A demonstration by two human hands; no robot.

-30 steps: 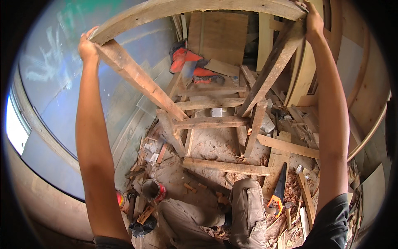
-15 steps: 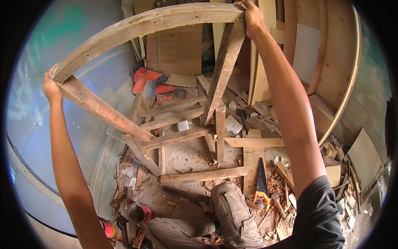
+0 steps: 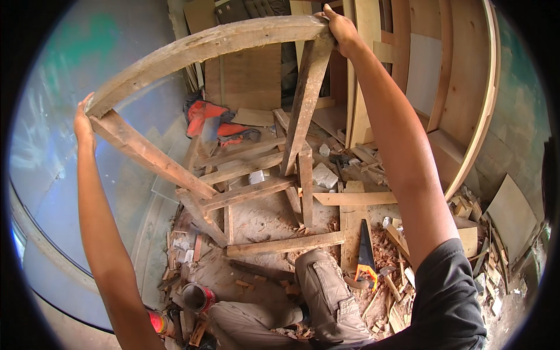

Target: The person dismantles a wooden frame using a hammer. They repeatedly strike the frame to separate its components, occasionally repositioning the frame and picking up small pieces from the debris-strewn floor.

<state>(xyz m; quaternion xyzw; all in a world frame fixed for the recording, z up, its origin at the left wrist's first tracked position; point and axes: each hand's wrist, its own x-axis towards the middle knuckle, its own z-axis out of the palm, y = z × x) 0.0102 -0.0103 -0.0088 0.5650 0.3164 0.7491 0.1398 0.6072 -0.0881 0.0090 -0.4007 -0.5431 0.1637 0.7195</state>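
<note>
Left hand (image 3: 86,125) and right hand (image 3: 343,34) clasp a squared brown timber beam (image 3: 204,46) (fingers partly hidden). It has dipped slightly, seemingly movable.

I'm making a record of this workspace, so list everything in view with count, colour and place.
Wooden frame: 1, brown, centre, raised between the hands
Handsaw: 1, dark blade, orange handle, floor, lower right
Hammer: 1, brown handle, right of the handsaw
Tins: 2, mostly red, lower left
Cloth: orange and dark, count unclear, floor beyond the frame
Plywood sheet: 1, brown, upper centre
Wood scraps: too many to count, brown shades, across floor
Wall: blue-grey, green patch, left
Left hand: 1, frame's top left corner
Right hand: 1, frame's top right corner
Trouser legs: 2, beige-brown, bottom centre
</note>
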